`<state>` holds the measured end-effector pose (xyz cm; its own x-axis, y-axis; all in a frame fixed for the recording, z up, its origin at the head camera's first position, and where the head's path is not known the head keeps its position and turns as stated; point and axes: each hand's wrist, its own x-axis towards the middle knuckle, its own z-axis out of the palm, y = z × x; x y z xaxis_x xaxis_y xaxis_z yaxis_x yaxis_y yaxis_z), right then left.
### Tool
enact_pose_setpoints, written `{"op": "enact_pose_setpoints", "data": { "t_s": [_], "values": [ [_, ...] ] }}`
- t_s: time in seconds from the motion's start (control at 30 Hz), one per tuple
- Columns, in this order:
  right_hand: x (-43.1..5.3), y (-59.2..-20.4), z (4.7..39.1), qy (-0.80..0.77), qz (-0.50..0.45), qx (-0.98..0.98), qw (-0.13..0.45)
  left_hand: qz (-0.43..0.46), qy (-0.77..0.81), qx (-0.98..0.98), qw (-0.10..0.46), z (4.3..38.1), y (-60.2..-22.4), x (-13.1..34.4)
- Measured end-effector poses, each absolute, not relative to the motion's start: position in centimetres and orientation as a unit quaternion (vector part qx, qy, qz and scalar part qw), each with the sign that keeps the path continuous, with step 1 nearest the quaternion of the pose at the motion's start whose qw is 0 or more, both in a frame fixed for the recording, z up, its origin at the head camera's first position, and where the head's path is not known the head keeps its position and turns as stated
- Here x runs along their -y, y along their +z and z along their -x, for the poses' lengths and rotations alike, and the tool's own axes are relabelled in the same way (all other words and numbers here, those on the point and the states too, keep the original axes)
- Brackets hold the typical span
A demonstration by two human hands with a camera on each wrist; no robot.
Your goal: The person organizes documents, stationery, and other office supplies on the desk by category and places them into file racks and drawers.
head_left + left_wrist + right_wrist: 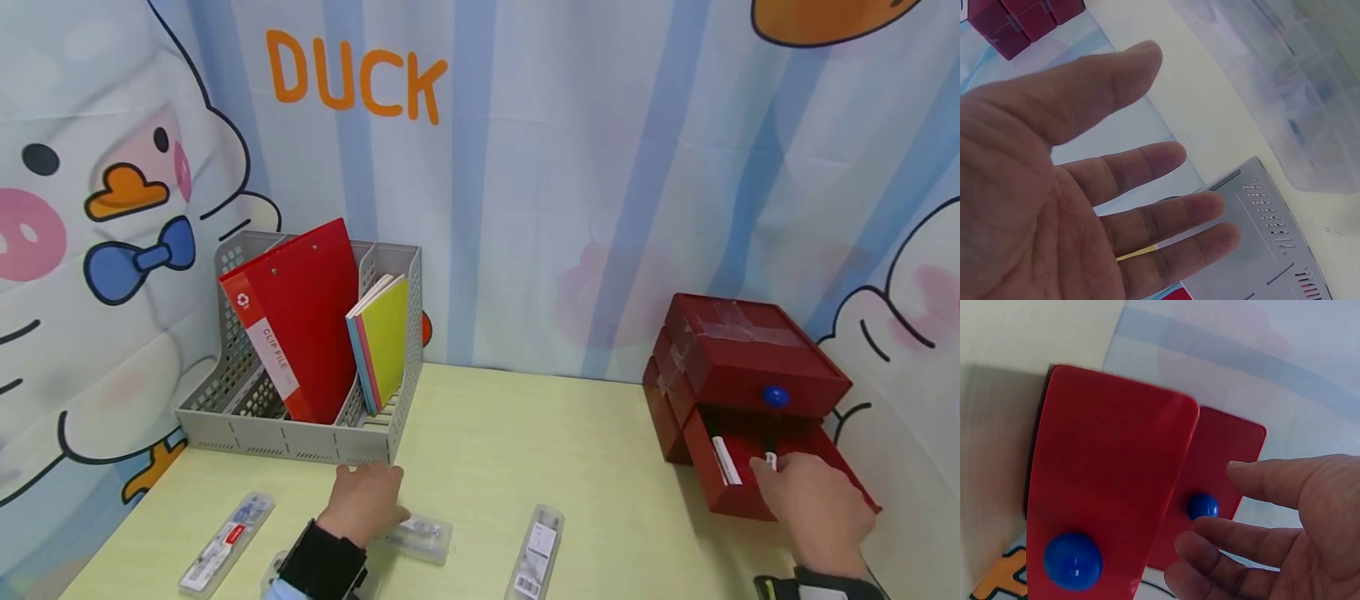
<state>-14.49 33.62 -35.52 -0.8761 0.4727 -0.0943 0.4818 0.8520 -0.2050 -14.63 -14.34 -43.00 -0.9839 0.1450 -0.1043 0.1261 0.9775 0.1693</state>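
My right hand (817, 508) is over the front of the pulled-out drawer (738, 502) of a dark red drawer box (750, 333). In the right wrist view its thumb and fingers stand apart with nothing between them, beside the blue knob (1202, 505) of the drawer above. A white stick-shaped item (726, 460) lies in the drawer, and a white one with a dark end (771, 458) shows by the thumb. My left hand (367, 504) hovers at a clear plastic case (423, 540), fingers extended and palm bare in the left wrist view.
A grey perforated file rack (285, 442) at the back left holds a red clip file (307, 325) and several thin coloured booklets (386, 333). Clear labelled cases lie left (227, 546) and centre (535, 554) on the table (600, 467). A duck-print curtain (540, 167) hangs behind.
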Motion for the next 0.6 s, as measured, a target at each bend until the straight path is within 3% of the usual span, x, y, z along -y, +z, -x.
{"op": "enact_pose_setpoints", "data": {
  "t_s": [0.3,0.6],
  "values": [
    [-35.4,-36.0,12.8,-0.072,-0.301,-0.949,0.053,-0.071,0.089,-0.992,0.059,14.6,-42.8,14.3],
    [-36.5,-37.7,13.0,-0.075,-0.281,-0.952,0.100,-0.070,0.082,-0.992,0.067,14.6,-42.7,14.1]
  ]
}}
